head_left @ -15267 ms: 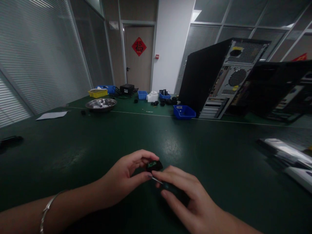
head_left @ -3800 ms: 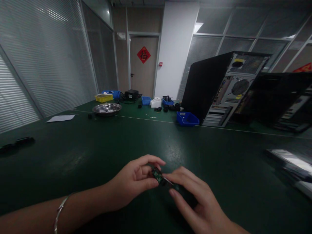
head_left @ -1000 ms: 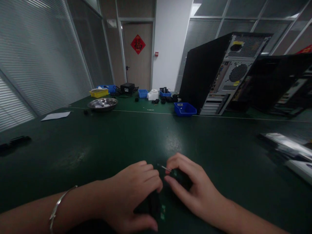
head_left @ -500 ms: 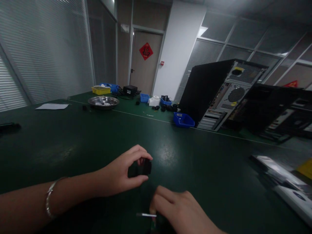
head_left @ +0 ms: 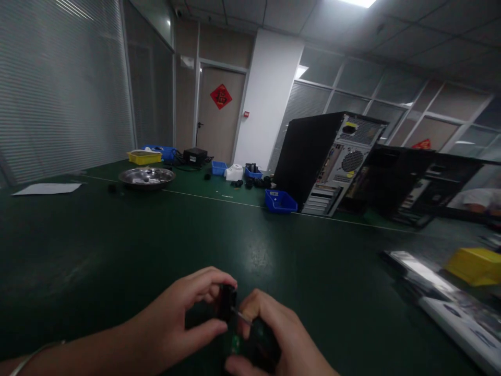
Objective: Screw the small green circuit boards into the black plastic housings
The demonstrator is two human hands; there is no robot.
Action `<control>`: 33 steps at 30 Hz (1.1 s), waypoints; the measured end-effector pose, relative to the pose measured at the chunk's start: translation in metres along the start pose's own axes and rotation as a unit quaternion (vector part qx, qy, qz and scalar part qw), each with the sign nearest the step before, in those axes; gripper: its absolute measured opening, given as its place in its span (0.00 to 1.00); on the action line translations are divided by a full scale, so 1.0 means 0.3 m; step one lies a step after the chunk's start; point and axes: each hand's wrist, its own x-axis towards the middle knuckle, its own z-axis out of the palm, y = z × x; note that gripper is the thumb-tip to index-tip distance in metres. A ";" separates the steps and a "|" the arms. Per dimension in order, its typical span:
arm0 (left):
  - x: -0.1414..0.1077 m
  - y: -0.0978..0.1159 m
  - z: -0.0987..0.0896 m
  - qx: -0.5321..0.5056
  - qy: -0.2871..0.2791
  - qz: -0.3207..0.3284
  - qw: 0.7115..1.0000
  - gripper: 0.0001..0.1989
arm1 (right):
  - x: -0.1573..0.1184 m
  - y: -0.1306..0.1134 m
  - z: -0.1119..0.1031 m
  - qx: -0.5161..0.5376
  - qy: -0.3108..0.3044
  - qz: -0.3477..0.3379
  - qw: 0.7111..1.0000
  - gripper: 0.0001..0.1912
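My left hand is closed on a small black block-shaped part, pinched between thumb and fingers above the dark green tabletop. My right hand is wrapped round a screwdriver with a dark, bulky handle and a thin metal shaft. The shaft's tip meets or nearly meets the side of the black part; exact contact is unclear. A small green piece, resembling a circuit board, shows between the right thumb and fingers, below the shaft. Shadow hides most of its outline.
A shiny metal bowl with small items and a white paper lie at the left. A blue bin stands by a black computer tower. To the right are long white-and-silver equipment and a yellow bin.
The right hand has turned the screwdriver and brought its tip up to the black part. Both hands sit closer together and the left is lower in view. The camera has tilted up.
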 end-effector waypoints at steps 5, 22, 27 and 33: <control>-0.009 0.022 0.012 0.059 -0.031 0.043 0.997 0.22 | -0.010 -0.005 0.009 0.045 0.096 -0.076 0.991 0.13; -0.010 0.021 0.028 -0.003 -0.041 0.086 0.995 0.25 | -0.018 -0.023 -0.012 -0.040 0.057 -0.082 0.994 0.10; -0.015 0.020 0.027 -0.023 -0.064 0.048 0.997 0.22 | -0.020 -0.031 -0.015 -0.049 0.039 -0.078 0.995 0.09; -0.023 -0.002 0.039 -0.134 -0.076 0.000 0.988 0.22 | -0.018 -0.016 -0.007 -0.074 0.037 -0.077 0.994 0.08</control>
